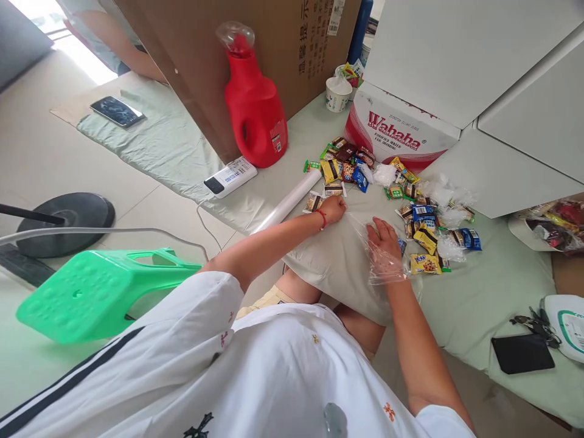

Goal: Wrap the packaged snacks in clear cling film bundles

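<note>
The left grip [335, 210] is closed, pinching an edge of clear plastic film [359, 225], and that film stretches rightward, long way across the lap, to the right grip [384, 243], where it drapes over fingers and wrist! The right fingers are loosely bent behind the shine; whether they pinch anything, I can't tell from here, nor whether the film is bag or sheet. So it's slung between the two, its bunched folds hanging at the right wrist, its taut stretch by the left. Just past the right knuckles, off to the right, come the wrapped snacks, a yellow cookie packet [425, 264] and a blue packet [470, 239] among them, so the right is nearer to that cluster; the left has a pale-and-brown packet [313, 202] just beyond its wrist. Beside the left forearm a white roll [292, 199] slants away across the surface [499, 264], pointing towards the farther snacks.
</note>
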`<state>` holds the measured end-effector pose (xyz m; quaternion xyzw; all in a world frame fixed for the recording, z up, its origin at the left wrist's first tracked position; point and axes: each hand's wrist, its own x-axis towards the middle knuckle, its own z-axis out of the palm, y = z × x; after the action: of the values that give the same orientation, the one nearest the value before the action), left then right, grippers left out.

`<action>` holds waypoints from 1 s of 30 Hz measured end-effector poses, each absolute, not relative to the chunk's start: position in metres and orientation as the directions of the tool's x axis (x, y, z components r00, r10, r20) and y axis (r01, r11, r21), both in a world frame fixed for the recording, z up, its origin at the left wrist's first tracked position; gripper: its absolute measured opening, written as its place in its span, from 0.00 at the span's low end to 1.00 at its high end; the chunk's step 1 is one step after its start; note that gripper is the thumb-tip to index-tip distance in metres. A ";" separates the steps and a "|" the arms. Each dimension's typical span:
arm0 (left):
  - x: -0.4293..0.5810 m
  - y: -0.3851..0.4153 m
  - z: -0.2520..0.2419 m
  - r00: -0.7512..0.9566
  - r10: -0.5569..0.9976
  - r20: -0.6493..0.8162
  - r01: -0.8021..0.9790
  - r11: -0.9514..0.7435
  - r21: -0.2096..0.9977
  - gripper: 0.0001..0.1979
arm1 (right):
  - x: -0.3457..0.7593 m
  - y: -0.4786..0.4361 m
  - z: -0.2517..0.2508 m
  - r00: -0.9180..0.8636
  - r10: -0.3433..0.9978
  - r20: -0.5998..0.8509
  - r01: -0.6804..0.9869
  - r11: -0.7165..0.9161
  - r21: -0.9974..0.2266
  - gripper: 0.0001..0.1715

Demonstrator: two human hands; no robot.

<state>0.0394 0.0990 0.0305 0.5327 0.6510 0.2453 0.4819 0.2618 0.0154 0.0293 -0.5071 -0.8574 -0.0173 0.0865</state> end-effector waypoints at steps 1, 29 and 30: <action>0.039 0.099 0.031 0.032 0.928 -0.372 0.453 0.318 0.833 0.03 | 0.268 0.018 0.031 -0.474 0.867 0.156 0.873 0.486 -0.046 0.25; 0.046 0.107 0.028 -0.013 0.929 -0.370 0.565 0.312 0.764 0.09 | 0.213 -0.104 0.050 -0.722 0.665 -0.190 0.690 0.671 -0.271 0.48; 0.046 0.107 0.030 -0.018 0.934 -0.358 0.573 0.303 0.762 0.09 | 0.205 -0.106 0.047 -0.720 0.664 -0.201 0.692 0.670 -0.268 0.47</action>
<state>0.0457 0.1075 0.0299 0.5522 0.6821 0.2090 0.4315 0.2047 -0.1059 0.0472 -0.3716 -0.9127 0.1645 -0.0429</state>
